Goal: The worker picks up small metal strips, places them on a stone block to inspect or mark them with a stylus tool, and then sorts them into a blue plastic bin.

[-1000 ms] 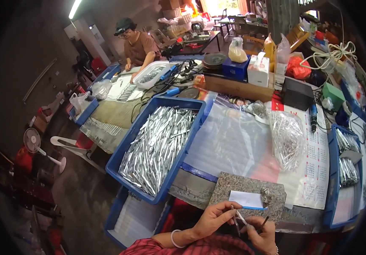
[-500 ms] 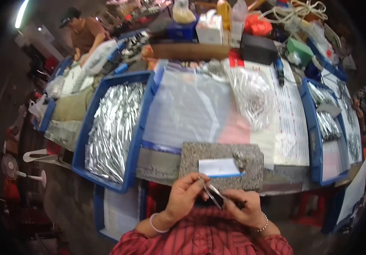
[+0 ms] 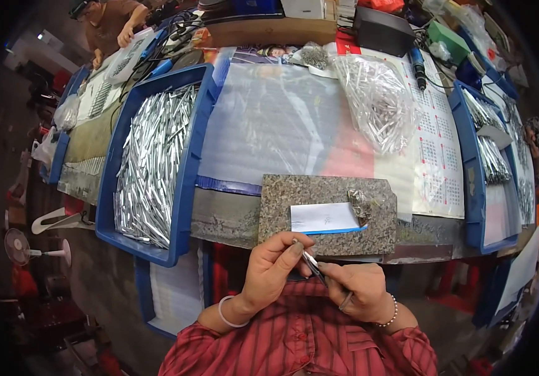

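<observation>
In front of my red striped shirt, both hands meet over a slim silver metal piece (image 3: 311, 262) with a dark part alongside it. My left hand (image 3: 272, 271) pinches its upper end between thumb and fingers. My right hand (image 3: 358, 289) is closed round the lower end, and a thin metal tip pokes out below its fingers. How the parts fit together is hidden by the fingers. Just beyond lies a speckled stone slab (image 3: 319, 188), bearing a white paper (image 3: 323, 217) with a blue edge and a small clear bag of tiny parts (image 3: 362, 207).
Left of the slab, a blue tray (image 3: 185, 207) holds many slim silver pieces (image 3: 153, 163). A plastic bag of similar pieces (image 3: 379, 103) lies on printed sheets (image 3: 439, 150). Another blue tray (image 3: 475, 219) stands right. A co-worker (image 3: 109, 28) sits far left.
The two slim metal parts, spread in a V before, now lie close together between my hands. My right hand has come slightly nearer the left. The view has tilted down.
</observation>
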Motion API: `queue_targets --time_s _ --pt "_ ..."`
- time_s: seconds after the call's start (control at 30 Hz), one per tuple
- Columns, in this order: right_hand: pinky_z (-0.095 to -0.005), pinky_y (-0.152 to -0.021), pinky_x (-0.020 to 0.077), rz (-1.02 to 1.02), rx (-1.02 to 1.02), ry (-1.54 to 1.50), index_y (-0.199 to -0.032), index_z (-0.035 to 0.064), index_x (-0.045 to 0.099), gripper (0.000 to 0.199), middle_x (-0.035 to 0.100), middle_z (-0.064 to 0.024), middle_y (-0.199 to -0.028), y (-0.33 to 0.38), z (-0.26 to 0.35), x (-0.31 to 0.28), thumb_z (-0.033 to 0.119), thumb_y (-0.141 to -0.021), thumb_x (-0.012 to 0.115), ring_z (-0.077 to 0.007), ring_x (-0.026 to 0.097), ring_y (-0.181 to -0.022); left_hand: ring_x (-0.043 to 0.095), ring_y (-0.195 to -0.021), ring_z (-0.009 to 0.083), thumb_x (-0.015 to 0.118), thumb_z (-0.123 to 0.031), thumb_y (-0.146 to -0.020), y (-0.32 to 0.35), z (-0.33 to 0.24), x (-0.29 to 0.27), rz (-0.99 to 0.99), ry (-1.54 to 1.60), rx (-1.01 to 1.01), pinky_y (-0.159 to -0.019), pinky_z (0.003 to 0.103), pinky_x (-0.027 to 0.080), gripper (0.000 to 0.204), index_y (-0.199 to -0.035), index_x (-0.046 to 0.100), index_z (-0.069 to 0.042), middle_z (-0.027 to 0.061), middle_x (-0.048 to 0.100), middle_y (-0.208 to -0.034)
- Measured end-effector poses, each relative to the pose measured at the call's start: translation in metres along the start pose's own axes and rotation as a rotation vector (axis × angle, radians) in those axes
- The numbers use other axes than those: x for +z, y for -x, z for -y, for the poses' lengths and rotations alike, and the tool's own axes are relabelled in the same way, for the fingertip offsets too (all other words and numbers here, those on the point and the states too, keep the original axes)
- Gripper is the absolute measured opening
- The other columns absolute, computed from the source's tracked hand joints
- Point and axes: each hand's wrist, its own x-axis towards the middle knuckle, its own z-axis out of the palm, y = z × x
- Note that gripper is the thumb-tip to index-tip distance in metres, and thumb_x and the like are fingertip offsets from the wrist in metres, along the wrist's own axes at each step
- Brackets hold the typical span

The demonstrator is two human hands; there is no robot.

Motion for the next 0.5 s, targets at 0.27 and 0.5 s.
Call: queue_targets --time_s 0.27,0.5 --pt "-0.0315 -0.042 0.0397 -0.006 0.013 -0.050 -0.112 -0.0001 0.064 0.039 0.049 -0.0038 -0.059 0.001 -0.001 0.014 -0.002 -0.073 0.070 -0.0176 0.052 -0.047 0.058 -0.075 0.0067 0.051 -0.012 -0.100 -0.001 0.000 -0.003 0.007 -0.115 0.055 -0.070 0.020 0.048 0.018 -0.109 0.060 0.001 0.0035 0.062 -0.090" --pt "-0.0282 -0.040 0.0376 0.037 -0.091 0.211 -0.105 0.0044 0.068 0.036 0.043 0.0007 -0.057 0.001 -0.004 0.004 0.005 -0.069 0.068 -0.0131 0.048 -0.045 0.061 -0.076 0.0072 0.053 -0.006 -0.098 0.003 -0.001 -0.008 -0.015 -0.092 -0.067 -0.068 0.019 0.049 0.015 -0.109 0.060 0.001 0.0043 0.064 -0.089"
